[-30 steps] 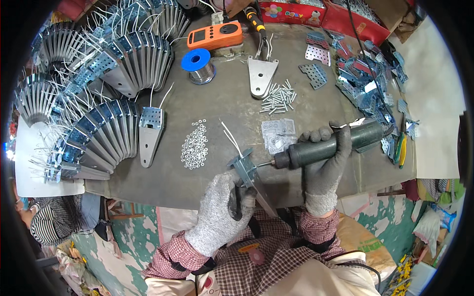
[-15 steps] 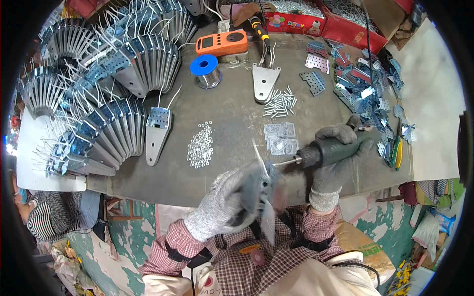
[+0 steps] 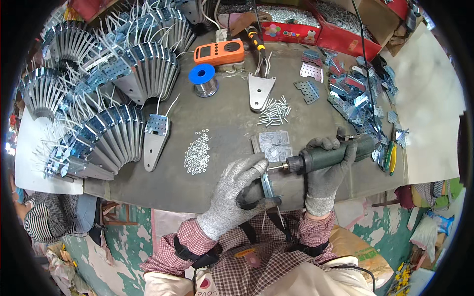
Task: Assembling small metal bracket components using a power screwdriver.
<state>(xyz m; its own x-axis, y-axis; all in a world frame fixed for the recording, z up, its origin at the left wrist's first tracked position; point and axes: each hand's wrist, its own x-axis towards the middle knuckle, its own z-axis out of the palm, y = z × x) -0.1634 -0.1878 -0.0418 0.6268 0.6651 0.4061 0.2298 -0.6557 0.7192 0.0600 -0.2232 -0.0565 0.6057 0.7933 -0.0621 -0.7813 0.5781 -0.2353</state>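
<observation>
My left hand (image 3: pixel 231 191), in a grey knit glove, is closed around a thin metal bracket (image 3: pixel 267 185) seen nearly edge-on, with pale strips or wires below it. My gloved right hand (image 3: pixel 325 186) wraps the dark green body of an electric screwdriver (image 3: pixel 332 157) lying sideways. Its bit points left and meets the bracket's upper end; whether a screw sits there is too small to tell. Just beyond lies a clear plastic sheet of small parts (image 3: pixel 276 144). Farther back are a pile of screws (image 3: pixel 275 111) and a grey metal plate with wires (image 3: pixel 260 91). Nuts (image 3: pixel 197 154) lie left of my left hand.
Stacked metal plates with white wires (image 3: pixel 111 138) crowd the left, one single plate (image 3: pixel 156 140) beside them. A solder spool (image 3: pixel 203 80), orange meter (image 3: pixel 218 52) and soldering iron (image 3: pixel 256 39) stand behind. Perforated blue plates (image 3: pixel 353 93), pliers (image 3: pixel 391 157) and a red box (image 3: pixel 345 37) are right.
The bracket in my left hand has turned from a blurred tilt to edge-on and moved up slightly. The screwdriver has shifted a little left, its bit now at the bracket's upper end.
</observation>
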